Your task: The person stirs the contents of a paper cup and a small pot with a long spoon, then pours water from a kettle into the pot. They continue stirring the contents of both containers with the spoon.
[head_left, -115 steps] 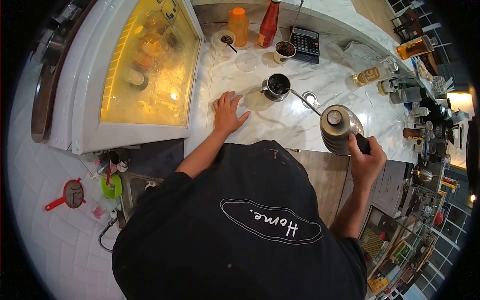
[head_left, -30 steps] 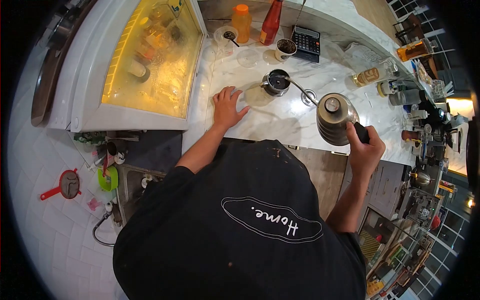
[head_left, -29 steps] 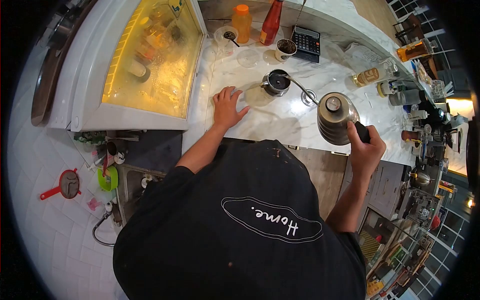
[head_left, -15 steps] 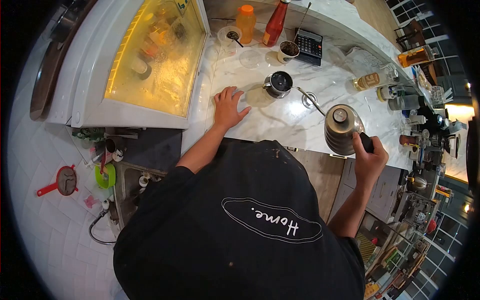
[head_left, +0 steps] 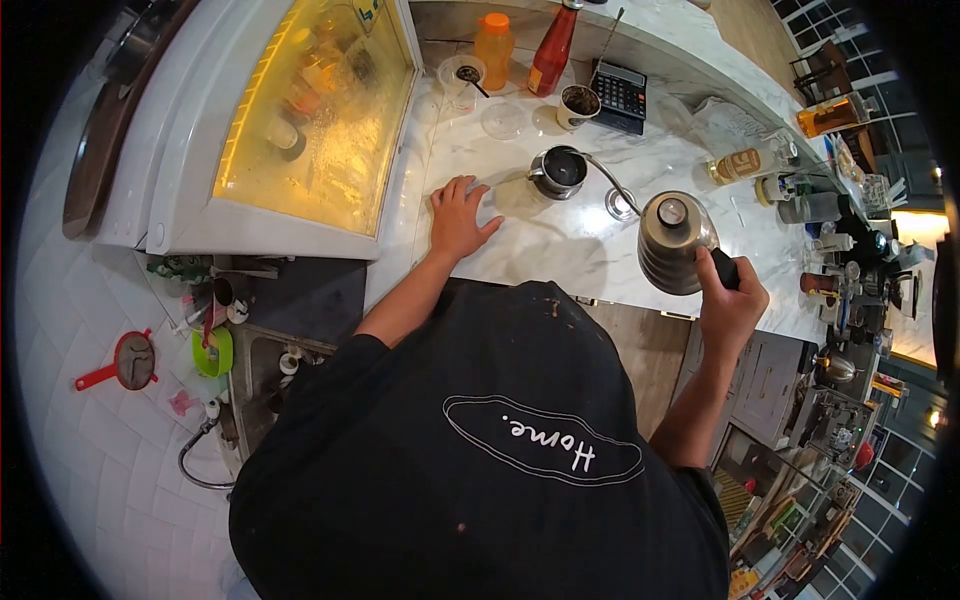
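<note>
My right hand (head_left: 732,298) is wrapped round the black handle of a steel gooseneck kettle (head_left: 676,245). The kettle's thin spout reaches left, its tip over a small metal cup (head_left: 559,171) with dark contents. Whether water is flowing is too small to tell. My left hand (head_left: 459,219) lies on the marble counter (head_left: 520,240) with its fingers spread, holding nothing, to the left of the cup. Behind the cup are a paper cup (head_left: 578,106) with dark grounds and a clear round lid (head_left: 502,121).
At the back stand an orange bottle (head_left: 493,53), a red bottle (head_left: 553,50), a calculator (head_left: 619,96) and a plastic cup with a spoon (head_left: 460,76). A lit display case (head_left: 300,110) borders the counter at left. Jars and bottles (head_left: 735,165) line the right.
My right hand has moved the kettle slightly left and toward the back, and its spout tip has shifted over the metal cup. My left hand has stayed in place.
</note>
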